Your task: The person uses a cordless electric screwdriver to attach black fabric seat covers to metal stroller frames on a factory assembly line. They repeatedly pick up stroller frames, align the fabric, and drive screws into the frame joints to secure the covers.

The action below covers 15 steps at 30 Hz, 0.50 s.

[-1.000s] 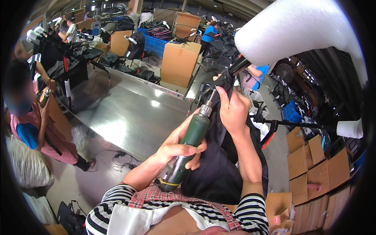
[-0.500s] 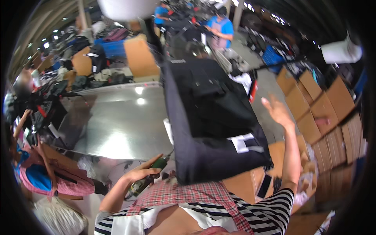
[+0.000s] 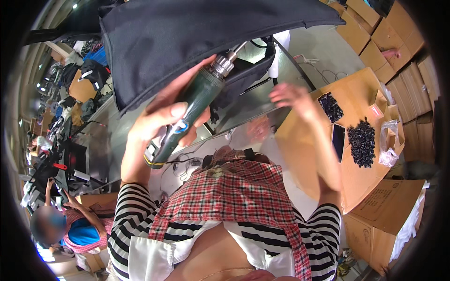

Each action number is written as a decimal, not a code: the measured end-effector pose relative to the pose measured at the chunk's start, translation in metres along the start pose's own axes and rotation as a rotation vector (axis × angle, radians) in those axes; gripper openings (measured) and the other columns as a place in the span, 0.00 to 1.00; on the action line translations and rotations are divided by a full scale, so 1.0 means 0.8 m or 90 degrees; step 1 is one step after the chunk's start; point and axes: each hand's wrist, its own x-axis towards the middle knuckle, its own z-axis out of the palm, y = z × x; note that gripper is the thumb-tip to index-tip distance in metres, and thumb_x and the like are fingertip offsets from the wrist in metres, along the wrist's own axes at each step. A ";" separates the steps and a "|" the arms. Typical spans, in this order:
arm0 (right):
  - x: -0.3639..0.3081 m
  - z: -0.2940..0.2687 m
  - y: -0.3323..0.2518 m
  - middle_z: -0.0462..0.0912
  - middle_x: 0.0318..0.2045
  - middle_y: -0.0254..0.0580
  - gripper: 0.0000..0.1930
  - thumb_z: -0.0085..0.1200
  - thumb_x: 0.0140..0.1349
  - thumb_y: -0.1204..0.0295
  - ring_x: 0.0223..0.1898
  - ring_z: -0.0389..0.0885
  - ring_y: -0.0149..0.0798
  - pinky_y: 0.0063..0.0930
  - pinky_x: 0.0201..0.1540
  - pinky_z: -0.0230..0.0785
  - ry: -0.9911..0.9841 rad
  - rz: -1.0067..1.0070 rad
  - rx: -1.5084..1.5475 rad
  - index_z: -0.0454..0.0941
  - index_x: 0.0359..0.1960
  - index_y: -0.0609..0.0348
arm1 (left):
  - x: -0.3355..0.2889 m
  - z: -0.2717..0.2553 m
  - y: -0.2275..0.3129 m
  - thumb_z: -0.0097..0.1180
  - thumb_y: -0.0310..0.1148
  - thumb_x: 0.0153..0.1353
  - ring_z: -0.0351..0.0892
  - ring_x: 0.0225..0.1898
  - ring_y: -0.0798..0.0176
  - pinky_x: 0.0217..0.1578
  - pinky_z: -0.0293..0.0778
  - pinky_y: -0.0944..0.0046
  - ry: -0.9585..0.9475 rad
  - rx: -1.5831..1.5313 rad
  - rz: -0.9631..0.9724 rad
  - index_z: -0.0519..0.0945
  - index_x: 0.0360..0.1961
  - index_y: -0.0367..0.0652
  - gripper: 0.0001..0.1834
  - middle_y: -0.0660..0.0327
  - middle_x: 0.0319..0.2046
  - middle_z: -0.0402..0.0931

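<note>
My left hand (image 3: 161, 114) is wrapped round a dark green electric screwdriver (image 3: 199, 96) with a metal collar. Its bit points up and right, at the lower edge of a large black padded fabric piece (image 3: 201, 40). Whether the tip touches anything there, I cannot tell. A black loop of fabric and a tube show under that edge. My right hand (image 3: 294, 99) is in the air to the right of the tool, blurred, with its fingers stretched out and nothing visible in them.
On a cardboard-covered surface (image 3: 304, 150) at right lie a phone (image 3: 337, 140), a heap of small black parts (image 3: 362, 144) and another black batch (image 3: 331, 107). Cardboard boxes (image 3: 384, 215) stand at right. A co-worker (image 3: 86, 229) is at the lower left, near a metal table.
The screwdriver in my left hand has risen to the black fabric piece, which now fills the top of the view. My right hand has swung inward from the right. My view has tilted down.
</note>
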 end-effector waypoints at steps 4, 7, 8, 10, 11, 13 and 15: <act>0.024 0.111 0.129 0.86 0.45 0.44 0.22 0.58 0.69 0.58 0.46 0.85 0.36 0.30 0.51 0.76 -0.035 -0.104 -0.072 0.78 0.53 0.65 | 0.008 0.013 0.001 0.66 0.50 0.52 0.69 0.13 0.69 0.12 0.67 0.73 0.094 0.037 -0.057 0.41 0.76 0.35 0.61 0.52 0.25 0.71; 0.051 0.173 0.127 0.85 0.47 0.51 0.25 0.58 0.68 0.57 0.50 0.84 0.40 0.31 0.53 0.75 0.038 -0.099 -0.049 0.77 0.55 0.68 | 0.003 0.004 -0.008 0.66 0.51 0.51 0.71 0.17 0.68 0.13 0.69 0.72 0.101 0.048 -0.058 0.42 0.75 0.32 0.61 0.53 0.27 0.72; 0.066 0.185 0.130 0.85 0.48 0.53 0.25 0.58 0.68 0.57 0.50 0.84 0.41 0.32 0.53 0.75 0.045 -0.140 -0.025 0.76 0.55 0.68 | 0.002 0.000 -0.011 0.66 0.50 0.53 0.72 0.17 0.67 0.14 0.69 0.72 0.090 0.046 -0.054 0.43 0.75 0.33 0.60 0.52 0.28 0.72; 0.088 0.207 0.131 0.85 0.48 0.55 0.24 0.57 0.68 0.58 0.47 0.86 0.40 0.31 0.50 0.76 0.027 -0.175 -0.027 0.77 0.54 0.69 | 0.000 -0.008 -0.015 0.64 0.49 0.58 0.72 0.18 0.65 0.17 0.71 0.69 0.051 0.036 -0.044 0.43 0.76 0.35 0.56 0.50 0.31 0.71; 0.101 0.218 0.128 0.85 0.45 0.50 0.21 0.56 0.70 0.60 0.42 0.86 0.35 0.27 0.45 0.75 0.032 -0.167 -0.074 0.77 0.51 0.70 | 0.001 -0.009 -0.014 0.64 0.48 0.59 0.72 0.18 0.64 0.18 0.71 0.69 0.036 0.032 -0.045 0.44 0.76 0.36 0.55 0.49 0.32 0.71; 0.097 0.218 0.105 0.85 0.42 0.44 0.18 0.54 0.72 0.63 0.41 0.84 0.32 0.25 0.44 0.75 0.037 -0.113 0.016 0.78 0.49 0.70 | 0.005 -0.011 -0.011 0.64 0.47 0.61 0.72 0.18 0.63 0.19 0.72 0.68 0.016 0.028 -0.056 0.44 0.76 0.36 0.54 0.48 0.34 0.70; 0.073 0.201 0.059 0.83 0.35 0.34 0.12 0.49 0.74 0.69 0.39 0.83 0.27 0.22 0.41 0.74 0.118 -0.127 0.129 0.79 0.44 0.68 | 0.007 0.005 -0.003 0.66 0.48 0.54 0.72 0.19 0.64 0.16 0.70 0.70 0.069 0.033 -0.070 0.44 0.75 0.32 0.58 0.50 0.32 0.71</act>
